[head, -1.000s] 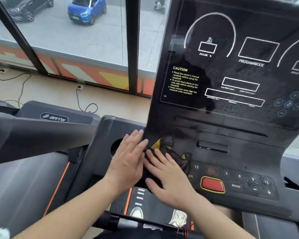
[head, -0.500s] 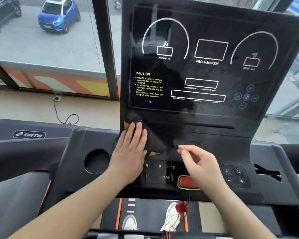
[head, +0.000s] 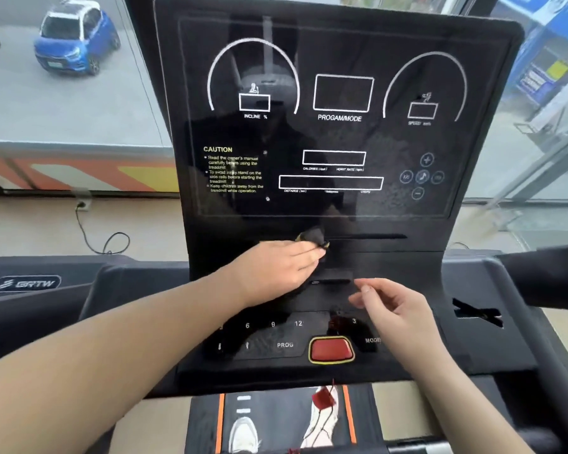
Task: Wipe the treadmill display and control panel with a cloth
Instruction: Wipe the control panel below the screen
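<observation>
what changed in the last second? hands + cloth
The left hand slid the cloth from the left end of the keypad up to the ledge under the display, then right along it. The right hand came off the cloth and hovers over the keypad, holding nothing. Unchanged: left hand on the cloth, display dark.

2 hands (L, R), 1 cloth, 1 display, 1 red btn, 2 shoes, 1 blue car.

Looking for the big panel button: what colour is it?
Red button, yellow rim; clearest in the head view.
</observation>
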Motion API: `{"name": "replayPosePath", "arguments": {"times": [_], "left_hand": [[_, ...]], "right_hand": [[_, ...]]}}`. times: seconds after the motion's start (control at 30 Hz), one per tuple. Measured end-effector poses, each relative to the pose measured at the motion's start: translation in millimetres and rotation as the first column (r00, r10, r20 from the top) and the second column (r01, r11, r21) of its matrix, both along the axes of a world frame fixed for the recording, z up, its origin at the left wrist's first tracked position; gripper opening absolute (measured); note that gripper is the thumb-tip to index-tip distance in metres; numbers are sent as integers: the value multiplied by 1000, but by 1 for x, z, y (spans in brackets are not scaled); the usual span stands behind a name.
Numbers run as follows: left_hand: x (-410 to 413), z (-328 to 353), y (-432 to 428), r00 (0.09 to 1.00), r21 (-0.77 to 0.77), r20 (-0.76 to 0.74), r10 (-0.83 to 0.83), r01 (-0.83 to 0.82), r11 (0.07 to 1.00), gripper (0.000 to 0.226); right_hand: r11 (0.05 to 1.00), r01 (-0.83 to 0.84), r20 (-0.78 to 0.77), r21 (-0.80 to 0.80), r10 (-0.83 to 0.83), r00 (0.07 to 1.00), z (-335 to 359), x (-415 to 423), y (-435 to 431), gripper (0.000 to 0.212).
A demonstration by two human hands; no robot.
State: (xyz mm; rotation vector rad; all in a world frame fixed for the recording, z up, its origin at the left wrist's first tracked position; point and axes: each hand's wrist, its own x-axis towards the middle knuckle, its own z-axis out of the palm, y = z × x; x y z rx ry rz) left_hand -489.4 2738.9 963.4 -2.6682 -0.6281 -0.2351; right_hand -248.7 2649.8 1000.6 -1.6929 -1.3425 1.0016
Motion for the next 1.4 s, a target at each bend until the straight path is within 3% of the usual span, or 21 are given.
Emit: {"name": "replayPosePath", "arguments": {"times": [0.2,0.3,0.4,0.5,0.63,0.73,0.87,1.0,1.1,1.27,1.4], "left_hand": [[97,-2,18,1000,-44,-20,7,-8,999,41],[76,4,14,999,21,29,26,-27,999,33],[22,15,5,976,44,160,148,-157,987,32],[-3,14,-14,909,-161,272,316,-281,946,49],[16,-5,-40,725,-502,311,615,-424,754,53],[22,-3,-45,650,-627,356,671,-367,687,45],[42,9,-43,634,-683,375,677,-305,664,45],[96,26,-33,549,-861,317,773,-175,477,53],[129,25,-30,571,-851,262,778,-244,465,52],[109,8,-50,565,-592,313,764,-513,622,46],[124,-3,-47,456,-593,402,794,-531,605,41]], "right_hand": [[991,137,14,-1,-137,990,4,19,9,24],[993,113,25,-31,-113,993,4,15,16,23],[993,94,8,-71,-94,996,1,3,22,21],[989,84,-46,-121,-90,995,-1,-14,27,17],[985,72,-77,-157,-85,993,0,-26,28,17],[982,94,-77,-165,-108,991,1,-18,24,19],[981,130,-58,-142,-140,989,6,4,25,19],[987,139,-10,-81,-140,990,10,35,34,20],[992,121,45,-42,-120,992,11,66,38,21],[996,86,69,24,-88,994,-2,117,37,17],[996,45,92,73,-51,994,-18,140,40,31]]}}
